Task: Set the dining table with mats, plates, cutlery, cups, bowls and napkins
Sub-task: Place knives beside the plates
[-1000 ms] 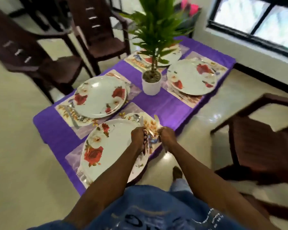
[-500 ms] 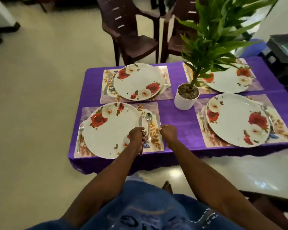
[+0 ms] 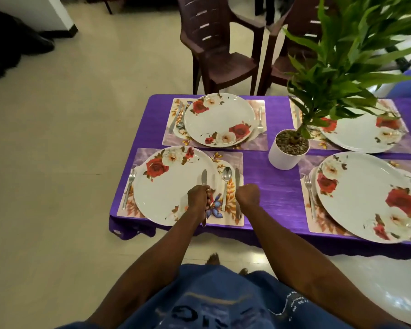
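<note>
My left hand (image 3: 198,197) grips a table knife (image 3: 204,178) upright over the right edge of the near-left floral plate (image 3: 169,186). That plate sits on a floral mat (image 3: 233,157) with a fork (image 3: 129,186) on its left. A spoon (image 3: 226,179) and a second knife (image 3: 237,176) lie on the mat right of the plate. My right hand (image 3: 248,194) is a curled fist just right of that second knife, with nothing seen in it. Three more plates on mats, such as the far-left one (image 3: 220,119), have cutlery beside them.
The purple tablecloth (image 3: 271,184) covers a low table. A potted plant in a white pot (image 3: 286,157) stands at the centre, its leaves overhanging the far-right plate (image 3: 365,136). Two dark plastic chairs (image 3: 221,51) stand behind the table. The near-right plate (image 3: 365,195) reaches close to the front edge.
The view has swung round to face the table's long side. A spoon and then a knife came to lie on the near-left mat. My right hand sits just right of that knife.
</note>
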A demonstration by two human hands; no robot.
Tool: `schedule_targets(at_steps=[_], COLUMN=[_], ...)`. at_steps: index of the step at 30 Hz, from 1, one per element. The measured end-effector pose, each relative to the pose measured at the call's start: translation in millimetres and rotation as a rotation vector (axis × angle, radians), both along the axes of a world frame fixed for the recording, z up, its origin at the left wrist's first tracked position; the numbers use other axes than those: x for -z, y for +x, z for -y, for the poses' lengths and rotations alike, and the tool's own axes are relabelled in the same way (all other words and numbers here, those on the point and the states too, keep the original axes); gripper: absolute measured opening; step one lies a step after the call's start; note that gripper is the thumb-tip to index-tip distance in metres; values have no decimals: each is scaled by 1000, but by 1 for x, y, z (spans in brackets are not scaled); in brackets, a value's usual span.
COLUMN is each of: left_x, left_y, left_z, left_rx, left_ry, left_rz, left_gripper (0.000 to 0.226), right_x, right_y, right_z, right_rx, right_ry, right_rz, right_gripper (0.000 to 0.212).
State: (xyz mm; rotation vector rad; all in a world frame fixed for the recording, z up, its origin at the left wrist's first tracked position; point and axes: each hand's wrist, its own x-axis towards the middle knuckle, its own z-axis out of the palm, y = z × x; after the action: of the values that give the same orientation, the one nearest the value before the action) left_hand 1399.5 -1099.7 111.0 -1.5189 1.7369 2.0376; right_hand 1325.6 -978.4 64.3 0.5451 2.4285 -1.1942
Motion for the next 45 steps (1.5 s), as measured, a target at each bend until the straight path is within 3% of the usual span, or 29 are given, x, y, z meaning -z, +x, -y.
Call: schedule_targets(at_steps=[14, 17, 21, 24, 31, 38, 42, 45], left_x=[13, 13, 6, 5, 11, 8, 4, -2], left_y=[-9, -9, -10, -15, -29, -49, -64, -73], left_z=[3, 3, -5, -18, -84, -172, -228, -288], left_rx=[44, 61, 112, 168, 315, 458, 475, 430], left_ry=[-64, -48, 179, 132, 240, 116, 54, 122], left_rz=[1, -12, -36, -100, -190, -176, -170, -163], left_gripper=[31, 32, 26, 22, 11, 12, 7, 10], right_x=[0, 0, -1, -7, -14, -25, -36, -42], right_y=[-6, -6, -1, 7, 21, 28, 29, 24], right_z=[1, -4, -15, -26, -85, -164, -213, -265], right_rx=[-166, -158, -58, 13, 176, 391, 409, 393], right_ry=[200, 135, 38, -11, -60, -290, -426, -441], right_rz=[-15, -36, -86, -122, -156, -145, -139, -133], right_gripper=[10, 6, 17, 30, 19, 19, 17, 15])
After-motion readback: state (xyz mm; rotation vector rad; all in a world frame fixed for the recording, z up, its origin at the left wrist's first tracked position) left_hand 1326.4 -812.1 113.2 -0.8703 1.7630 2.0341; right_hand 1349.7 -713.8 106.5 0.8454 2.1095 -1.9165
